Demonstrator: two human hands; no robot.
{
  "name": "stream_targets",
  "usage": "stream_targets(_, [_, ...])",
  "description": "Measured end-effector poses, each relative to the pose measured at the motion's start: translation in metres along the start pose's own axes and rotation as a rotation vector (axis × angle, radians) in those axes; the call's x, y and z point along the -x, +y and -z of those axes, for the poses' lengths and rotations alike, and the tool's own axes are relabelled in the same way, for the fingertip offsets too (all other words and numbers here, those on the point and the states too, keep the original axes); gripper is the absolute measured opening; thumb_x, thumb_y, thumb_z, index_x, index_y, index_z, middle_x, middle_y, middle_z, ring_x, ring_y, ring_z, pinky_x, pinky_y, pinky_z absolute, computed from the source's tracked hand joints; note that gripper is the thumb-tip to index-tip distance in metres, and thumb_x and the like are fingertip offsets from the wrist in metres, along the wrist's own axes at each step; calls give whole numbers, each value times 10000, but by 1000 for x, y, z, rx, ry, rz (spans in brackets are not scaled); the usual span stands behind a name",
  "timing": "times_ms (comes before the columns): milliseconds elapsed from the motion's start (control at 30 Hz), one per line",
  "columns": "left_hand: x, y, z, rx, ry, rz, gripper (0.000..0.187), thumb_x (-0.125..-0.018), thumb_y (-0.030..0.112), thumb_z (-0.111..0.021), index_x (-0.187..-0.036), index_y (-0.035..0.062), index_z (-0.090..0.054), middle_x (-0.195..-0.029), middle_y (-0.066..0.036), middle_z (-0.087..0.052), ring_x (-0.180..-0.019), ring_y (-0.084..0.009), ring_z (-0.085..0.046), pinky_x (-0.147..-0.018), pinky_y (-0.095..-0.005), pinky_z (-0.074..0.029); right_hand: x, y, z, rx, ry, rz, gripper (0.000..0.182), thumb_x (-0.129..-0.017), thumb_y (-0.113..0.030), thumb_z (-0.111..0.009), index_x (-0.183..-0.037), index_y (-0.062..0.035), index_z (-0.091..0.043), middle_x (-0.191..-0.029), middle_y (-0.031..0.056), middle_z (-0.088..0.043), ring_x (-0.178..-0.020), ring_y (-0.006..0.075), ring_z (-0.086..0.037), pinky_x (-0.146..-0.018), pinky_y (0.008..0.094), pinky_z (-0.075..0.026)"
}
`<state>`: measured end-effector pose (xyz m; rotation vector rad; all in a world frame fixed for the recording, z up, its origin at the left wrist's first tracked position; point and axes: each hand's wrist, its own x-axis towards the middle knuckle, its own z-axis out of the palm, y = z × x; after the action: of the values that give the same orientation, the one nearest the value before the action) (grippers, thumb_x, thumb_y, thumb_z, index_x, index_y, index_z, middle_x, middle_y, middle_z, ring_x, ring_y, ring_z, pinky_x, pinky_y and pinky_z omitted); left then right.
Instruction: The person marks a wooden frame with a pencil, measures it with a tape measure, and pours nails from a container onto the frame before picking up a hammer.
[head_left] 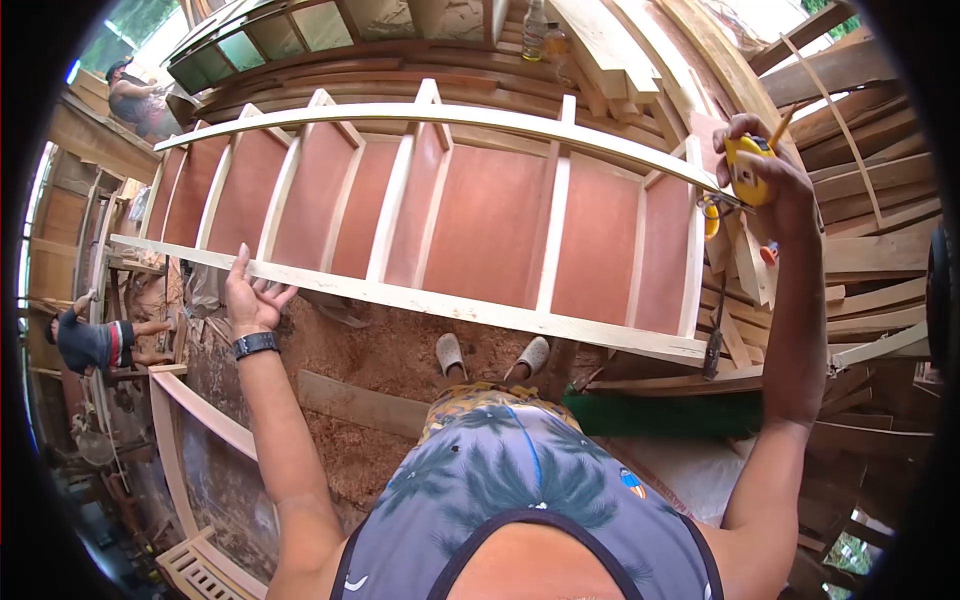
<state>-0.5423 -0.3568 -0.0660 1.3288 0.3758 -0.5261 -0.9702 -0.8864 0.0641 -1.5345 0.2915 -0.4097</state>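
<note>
A long wooden frame with pale crosspieces and reddish-brown panels lies across the view in front of me. My right hand is closed around a yellow tape measure at the frame's right end. A thin, pencil-like stick pokes up from the same hand. My left hand, with a dark band at the wrist, is at the near rail, left of its middle. Its thumb points up over the rail and its fingers are spread. Whether the tape's blade is drawn out cannot be made out.
Stacked boards fill the right side, with a screwdriver-like tool hanging near the frame's corner. A glass bottle stands at the back. Sawdust covers the floor. Two other people are at the far left.
</note>
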Motion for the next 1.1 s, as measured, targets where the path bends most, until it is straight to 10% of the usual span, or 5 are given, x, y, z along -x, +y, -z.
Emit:
stream_targets(233, [-5, 10, 3, -226, 11, -121, 1004, -859, 581, -728, -1583, 46, -284, -1508, -219, -464, -1314, -386, -497, -1076, -545, -342, -136, 19, -34, 98, -125, -228, 259, -846, -233, -710, -991, -55, -590, -860, 65, -627, -700, 154, -635, -645, 254, -514])
stream_targets(500, [-44, -2, 33, 78, -220, -190, 840, -969, 380, -660, -1608, 31, -240, -1348, -208, -568, -1230, -317, -578, -1053, -471, -471, -210, 46, -168, 1455, -416, 119, 678, -727, -340, -841, -1345, -116, -673, -972, 172, -759, -940, 284, -728, -880, 408, -565])
stream_targets(600, [-54, -5, 32, 257, -259, -226, 581, -1017, 288, -600, -1435, -64, -401, -1223, -230, -623, -1173, -314, -607, -1019, -455, -523, -218, 51, -225, 1670, -405, -130, 387, -814, -254, -690, -1162, -92, -745, -946, 191, -749, -941, 334, -726, -874, 448, -563])
stream_targets(800, [-56, 3, 22, 618, -560, -148, 775, -960, 382, -686, -1463, -75, -314, -1365, -283, -556, -1229, -399, -610, -1132, -512, -467, -206, 54, -250, 1477, -359, -131, 125, -732, -126, -681, -837, -70, -723, -948, 173, -719, -887, 355, -703, -773, 450, -561])
stream_targets(1100, [-62, -3, 26, 802, -675, -178, 1089, -851, 536, -741, -1611, 32, -146, -1665, -189, -234, -1514, -387, -293, -1208, -628, -264, -130, 24, -287, 1348, -732, -279, 328, -718, -204, -752, -1013, -65, -788, -971, 144, -716, -934, 315, -697, -847, 427, -551])
